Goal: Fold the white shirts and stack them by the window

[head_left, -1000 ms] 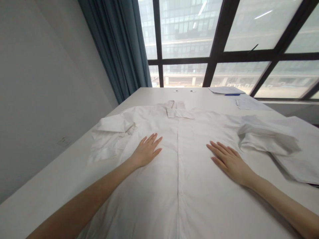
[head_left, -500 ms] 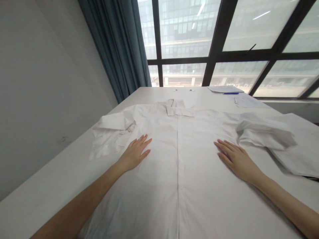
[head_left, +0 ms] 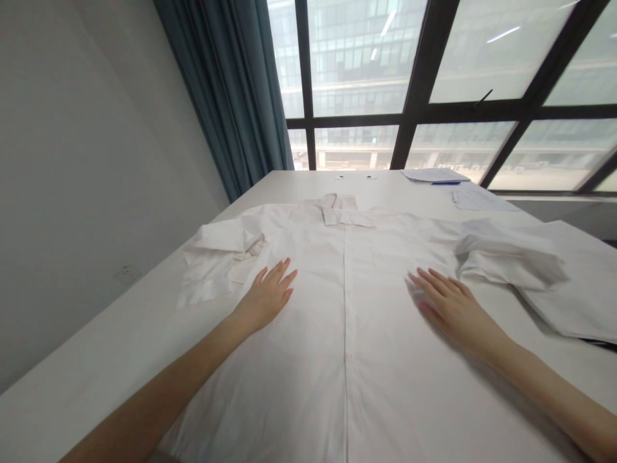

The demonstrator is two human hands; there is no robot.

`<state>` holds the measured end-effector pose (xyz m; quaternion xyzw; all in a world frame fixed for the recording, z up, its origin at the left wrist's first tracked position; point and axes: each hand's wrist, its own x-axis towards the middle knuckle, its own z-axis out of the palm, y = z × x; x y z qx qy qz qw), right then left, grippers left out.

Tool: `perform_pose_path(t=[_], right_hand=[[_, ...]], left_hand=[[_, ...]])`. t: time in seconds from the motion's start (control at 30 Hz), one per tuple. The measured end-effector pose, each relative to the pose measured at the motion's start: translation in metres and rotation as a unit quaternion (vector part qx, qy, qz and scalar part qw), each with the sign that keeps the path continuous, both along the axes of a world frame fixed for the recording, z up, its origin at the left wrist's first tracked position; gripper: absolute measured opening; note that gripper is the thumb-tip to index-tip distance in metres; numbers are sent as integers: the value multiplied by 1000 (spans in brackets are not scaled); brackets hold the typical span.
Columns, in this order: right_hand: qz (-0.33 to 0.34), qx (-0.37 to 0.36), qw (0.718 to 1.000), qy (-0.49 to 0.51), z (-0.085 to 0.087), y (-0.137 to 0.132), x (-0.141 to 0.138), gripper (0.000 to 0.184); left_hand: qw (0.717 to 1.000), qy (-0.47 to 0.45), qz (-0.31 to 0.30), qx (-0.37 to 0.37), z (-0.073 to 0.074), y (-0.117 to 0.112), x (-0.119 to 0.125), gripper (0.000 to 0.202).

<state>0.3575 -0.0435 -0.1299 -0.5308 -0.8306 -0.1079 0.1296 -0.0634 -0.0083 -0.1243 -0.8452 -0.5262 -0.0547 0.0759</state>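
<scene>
I had a white shirt (head_left: 308,366) on my remote view, laid front-up on a smooth white table (head_left: 125,341), its body running from the collar (head_left: 349,217) toward me. The cloth looked thin and matt, softly rippled. Left of the collar, one sleeve (head_left: 216,239) lay creased and folded; to its right, the other sleeve (head_left: 511,257) puffed into a loose, hollow roll. The collar itself was rumpled, a flat strip crossing the top of the straight placket (head_left: 345,308). Beyond it to the left hung a blue-grey curtain (head_left: 236,90) in deep pleats; beyond it to the right I saw papers (head_left: 434,174) and a slim blue pen (head_left: 446,183).

Nearer than the collar, the left hand (head_left: 270,294) was palm-down on its left side and the right hand (head_left: 453,305) on its right, both with fingers extended. Blur kept me from telling how firmly the right one touched. A second earlier both hands had been closer to the placket; the shirt's layout matched.
</scene>
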Motion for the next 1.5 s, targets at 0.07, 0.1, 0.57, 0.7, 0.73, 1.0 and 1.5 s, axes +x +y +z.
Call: perform_pose_path(t=[0.07,0.1,0.57,0.7,0.73,1.0,1.5], right_hand=[[69,-42,997,6,8,-13,-17,54],[105,-71,992,8,12,-21,-27,56],[91,-154,984,4,3,-68,-10,62],[28,-105,994,4,-10,-70,24,65],[13,-96,995,7,-14,-69,33,65],[-55,-61,996,20,-32,-57,77,64],[-300,35,950,-78,51,-4,119,51]], left_hand=[[999,8,-27,-23,7,-13,16,47],[997,6,-55,-45,10,-23,26,48],[985,-5,-155,-70,9,-99,13,62],[997,19,-77,-18,-2,-106,-27,63],[998,22,-58,-8,-4,-108,-36,62],[999,26,37,7,-14,-117,-63,60],[975,1,-219,-46,43,-54,61,42]])
